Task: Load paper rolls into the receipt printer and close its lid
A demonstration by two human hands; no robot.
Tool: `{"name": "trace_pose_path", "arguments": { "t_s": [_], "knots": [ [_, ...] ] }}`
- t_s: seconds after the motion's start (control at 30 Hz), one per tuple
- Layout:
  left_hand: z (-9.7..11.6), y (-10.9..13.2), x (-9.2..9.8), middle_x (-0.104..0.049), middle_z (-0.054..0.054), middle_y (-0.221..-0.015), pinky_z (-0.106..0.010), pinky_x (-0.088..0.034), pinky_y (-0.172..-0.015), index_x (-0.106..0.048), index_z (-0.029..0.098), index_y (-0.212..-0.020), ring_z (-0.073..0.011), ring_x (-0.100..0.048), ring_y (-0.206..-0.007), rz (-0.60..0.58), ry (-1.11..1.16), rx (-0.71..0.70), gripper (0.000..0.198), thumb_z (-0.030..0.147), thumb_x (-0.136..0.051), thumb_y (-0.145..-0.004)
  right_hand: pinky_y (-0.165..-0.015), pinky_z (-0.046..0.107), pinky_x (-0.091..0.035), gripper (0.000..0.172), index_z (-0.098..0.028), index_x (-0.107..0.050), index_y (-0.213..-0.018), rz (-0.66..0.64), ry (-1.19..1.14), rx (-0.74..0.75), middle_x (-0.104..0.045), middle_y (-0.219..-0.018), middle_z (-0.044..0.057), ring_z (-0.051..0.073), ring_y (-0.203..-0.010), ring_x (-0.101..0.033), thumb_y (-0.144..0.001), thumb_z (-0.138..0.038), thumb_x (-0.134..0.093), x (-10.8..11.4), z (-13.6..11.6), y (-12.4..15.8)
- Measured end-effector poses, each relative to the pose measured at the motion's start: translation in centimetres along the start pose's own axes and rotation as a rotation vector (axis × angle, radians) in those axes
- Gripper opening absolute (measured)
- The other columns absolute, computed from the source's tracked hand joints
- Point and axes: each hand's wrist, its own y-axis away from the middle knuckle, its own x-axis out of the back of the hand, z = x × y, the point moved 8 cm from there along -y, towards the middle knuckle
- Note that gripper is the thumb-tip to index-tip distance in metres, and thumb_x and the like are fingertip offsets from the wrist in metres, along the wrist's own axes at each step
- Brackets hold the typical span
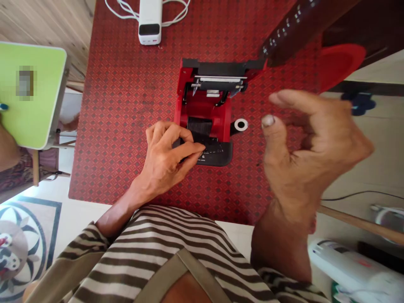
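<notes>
A red and black label printer [222, 115] stands on the table with its lid [217, 69] raised. Inside lies a black film strip [199, 125] that runs toward the front edge. My left hand [168, 151] is at the printer's front left, thumb and forefinger pinched at the strip's near end; the exact grip is partly hidden. To the right of the printer sits a small black roll with a white-ringed end [241, 125]. My right hand [309, 139] is raised at the right, close to the camera, thumb and forefinger apart with nothing visible between them.
A white power bank [150, 21] with white cables lies at the back of the red patterned table [126, 105]. A dark bottle-like object [290, 31] leans in at the back right, near a red round stool [342, 63]. At left, a person's arm [9, 134] is by a green table [34, 113].
</notes>
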Motion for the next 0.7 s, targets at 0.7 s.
{"name": "trace_pose_path", "arguments": {
  "t_s": [0.7],
  "knots": [
    [1.3,0.5,0.9,-0.075,0.000,-0.106,-0.043,-0.044,-0.101,-0.088,0.030,-0.126,-0.0234,-0.064,-0.107,0.028,-0.171,-0.084,0.020,0.011,-0.089,-0.123,-0.117,0.052,-0.074,0.035,-0.022,-0.090,-0.156,-0.160,-0.073,0.120,-0.099,-0.138,0.013,0.033,-0.132,-0.093,-0.132,-0.024,-0.064,-1.9,-3.6,-2.0]
  ]
}}
